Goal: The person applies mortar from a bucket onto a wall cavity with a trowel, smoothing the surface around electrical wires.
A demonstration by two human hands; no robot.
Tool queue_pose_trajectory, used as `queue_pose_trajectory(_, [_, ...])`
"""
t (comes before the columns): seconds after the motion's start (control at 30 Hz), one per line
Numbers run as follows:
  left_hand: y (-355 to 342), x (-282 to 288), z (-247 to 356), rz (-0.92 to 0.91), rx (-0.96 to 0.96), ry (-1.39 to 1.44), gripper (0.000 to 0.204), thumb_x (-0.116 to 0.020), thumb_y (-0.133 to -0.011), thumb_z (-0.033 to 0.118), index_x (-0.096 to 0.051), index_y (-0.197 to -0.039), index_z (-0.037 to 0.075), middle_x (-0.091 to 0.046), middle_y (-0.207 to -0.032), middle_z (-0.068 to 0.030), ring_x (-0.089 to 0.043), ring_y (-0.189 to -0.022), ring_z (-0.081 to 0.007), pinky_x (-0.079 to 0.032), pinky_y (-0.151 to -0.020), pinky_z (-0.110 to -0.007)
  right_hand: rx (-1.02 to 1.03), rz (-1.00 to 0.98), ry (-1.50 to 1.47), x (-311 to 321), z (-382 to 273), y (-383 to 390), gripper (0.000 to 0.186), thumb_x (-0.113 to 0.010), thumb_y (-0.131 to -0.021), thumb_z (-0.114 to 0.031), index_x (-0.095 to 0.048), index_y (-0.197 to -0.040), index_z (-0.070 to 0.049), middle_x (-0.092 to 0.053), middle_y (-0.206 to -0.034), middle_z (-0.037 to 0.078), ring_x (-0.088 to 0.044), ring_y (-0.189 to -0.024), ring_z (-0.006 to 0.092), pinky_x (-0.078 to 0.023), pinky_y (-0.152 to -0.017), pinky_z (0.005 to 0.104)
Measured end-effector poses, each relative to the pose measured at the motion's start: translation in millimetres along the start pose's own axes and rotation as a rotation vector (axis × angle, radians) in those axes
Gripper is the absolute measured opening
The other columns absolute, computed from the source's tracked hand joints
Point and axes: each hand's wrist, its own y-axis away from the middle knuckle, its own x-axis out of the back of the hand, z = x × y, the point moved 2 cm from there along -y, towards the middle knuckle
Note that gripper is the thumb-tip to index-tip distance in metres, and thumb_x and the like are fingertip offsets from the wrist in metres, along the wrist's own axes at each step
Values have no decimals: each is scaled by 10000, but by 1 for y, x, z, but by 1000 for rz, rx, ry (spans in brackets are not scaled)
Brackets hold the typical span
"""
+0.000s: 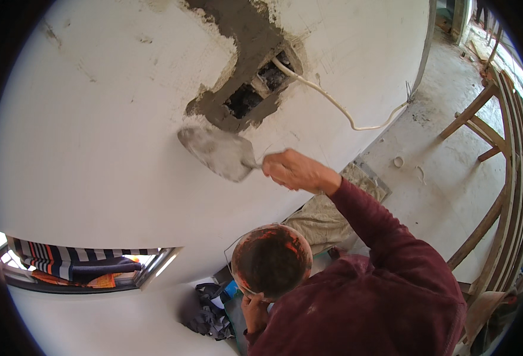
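My right hand is closed around the handle of a trowel whose grey-smeared blade is close to the white wall. Just above the blade, a strip of wet-looking grey mortar runs down to two dark box openings. Whether the blade touches the wall I cannot tell. Low in front of me is a round bucket with orange showing through the dirt inside. My left hand grips the bucket at its near rim, its fingers partly hidden.
A pale flexible conduit loops out of the upper opening toward the floor. A beige cloth lies at the wall's foot beside the bucket. Wooden trestle framing stands at right. Striped fabric hangs at a window on the left; dark crumpled material lies below.
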Motion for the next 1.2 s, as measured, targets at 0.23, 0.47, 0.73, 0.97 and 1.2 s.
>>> queue_pose_trajectory(0.23, [-2,-9,-11,-99,-16,50,285,-627,-894,9,-618,-1175,52,-693,-1138,-104,-705,-925,-250,-594,-803,-411,43,460,228,26,58,30,311,-541,-1037,-238,-523,-872,24,-504,-638,237,-520,-604,447,-387,-580,492])
queue_pose_trajectory(0.47, [-5,-8,-20,-82,4,62,289,-611,-903,-14,-615,-1184,51,-688,-1160,-106,-696,-979,-258,-598,-822,-438,125,495,250,30,74,8,286,-548,-1036,-224,-516,-882,15,-495,-629,232,-515,-597,454,-380,-584,507])
queue_pose_trajectory(0.73, [11,-35,-13,-28,-33,72,255,-593,-884,-2,-633,-1134,27,-694,-1013,-80,-689,-806,-199,-619,-730,-383,118,517,292,32,97,-5,256,-519,-1041,-196,-505,-888,9,-514,-647,224,-529,-596,433,-403,-583,485])
queue_pose_trajectory(0.97, [13,-57,-3,-16,-24,49,254,-594,-887,20,-624,-1139,23,-684,-1045,-83,-686,-901,-193,-601,-810,-372,11,507,365,23,121,46,251,-526,-1043,-218,-510,-918,-1,-549,-663,243,-578,-676,482,-416,-631,548])
queue_pose_trajectory(1.2, [9,-58,-11,-40,-15,-16,152,-602,-887,13,-603,-1037,36,-672,-1014,-79,-678,-885,-187,-597,-811,-361,123,524,361,35,102,37,239,-513,-1048,-221,-496,-940,-8,-549,-680,242,-569,-688,494,-414,-628,552])
